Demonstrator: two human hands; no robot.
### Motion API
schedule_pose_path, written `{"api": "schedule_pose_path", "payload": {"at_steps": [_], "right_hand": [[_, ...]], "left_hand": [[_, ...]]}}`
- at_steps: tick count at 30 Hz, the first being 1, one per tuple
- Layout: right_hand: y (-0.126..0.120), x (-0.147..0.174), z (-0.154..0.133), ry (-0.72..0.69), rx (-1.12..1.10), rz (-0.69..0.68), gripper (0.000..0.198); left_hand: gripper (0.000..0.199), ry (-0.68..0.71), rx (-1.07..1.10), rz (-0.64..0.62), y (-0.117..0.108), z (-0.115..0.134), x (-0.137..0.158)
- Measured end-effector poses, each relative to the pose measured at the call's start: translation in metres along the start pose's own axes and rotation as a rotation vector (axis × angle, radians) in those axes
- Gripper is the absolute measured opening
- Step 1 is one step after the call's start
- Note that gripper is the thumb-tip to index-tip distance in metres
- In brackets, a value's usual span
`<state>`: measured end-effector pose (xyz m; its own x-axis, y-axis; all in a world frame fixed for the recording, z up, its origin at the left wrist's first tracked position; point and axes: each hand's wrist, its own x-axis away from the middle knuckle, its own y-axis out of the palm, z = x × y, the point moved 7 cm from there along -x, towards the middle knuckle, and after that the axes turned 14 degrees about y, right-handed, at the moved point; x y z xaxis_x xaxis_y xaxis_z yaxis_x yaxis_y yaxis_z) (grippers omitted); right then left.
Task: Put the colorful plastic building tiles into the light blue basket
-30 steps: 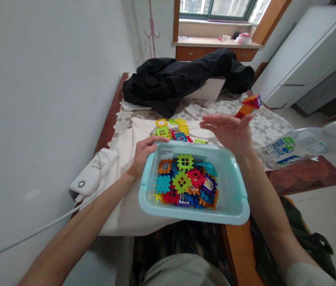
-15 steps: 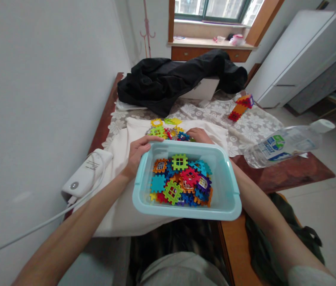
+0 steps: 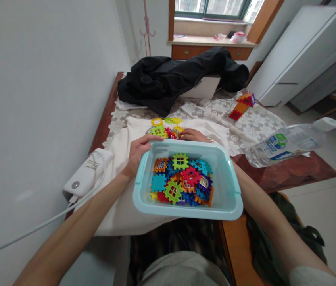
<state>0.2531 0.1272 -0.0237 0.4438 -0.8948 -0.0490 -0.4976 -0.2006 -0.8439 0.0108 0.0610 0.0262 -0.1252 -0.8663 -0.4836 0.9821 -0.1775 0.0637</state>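
A light blue plastic basin is tilted toward me, with several colourful interlocking plastic tiles inside. My left hand grips its far left corner, thumb and fingers along the rim. Just past the far rim lies a pile of similar plastic tiles in green, yellow and red on a white cloth. My right hand is behind the basin at the right side of this pile, fingers stretched left over the tiles. The basin's rim hides part of that hand and of the pile.
A white power bank with a cable lies at the left table edge. At the right, a clear plastic bottle stands near a small orange and red tile structure. Black fabric covers the table's far end.
My right hand has moved left over the pile behind the basin, covering the blue tiles there. My left hand and the basin have hardly moved.
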Motion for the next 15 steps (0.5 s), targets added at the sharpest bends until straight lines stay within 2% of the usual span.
{"api": "schedule_pose_path", "payload": {"at_steps": [4,7,10,15], "right_hand": [[0.007,-0.002,0.007,-0.061,0.025,0.013,0.027],[0.01,0.0,0.014,-0.008,0.098,0.084,0.045],[0.014,0.001,0.019,0.047,0.172,0.081,0.062],[0.016,-0.004,0.022,0.003,0.211,0.047,0.045]], "left_hand": [[0.032,0.011,-0.018,-0.004,0.0,0.002,-0.001],[0.031,0.021,-0.024,-0.001,0.001,0.004,-0.002],[0.029,0.014,-0.012,0.007,0.001,0.005,-0.002],[0.031,0.02,-0.033,0.012,0.003,0.009,-0.003]]}}
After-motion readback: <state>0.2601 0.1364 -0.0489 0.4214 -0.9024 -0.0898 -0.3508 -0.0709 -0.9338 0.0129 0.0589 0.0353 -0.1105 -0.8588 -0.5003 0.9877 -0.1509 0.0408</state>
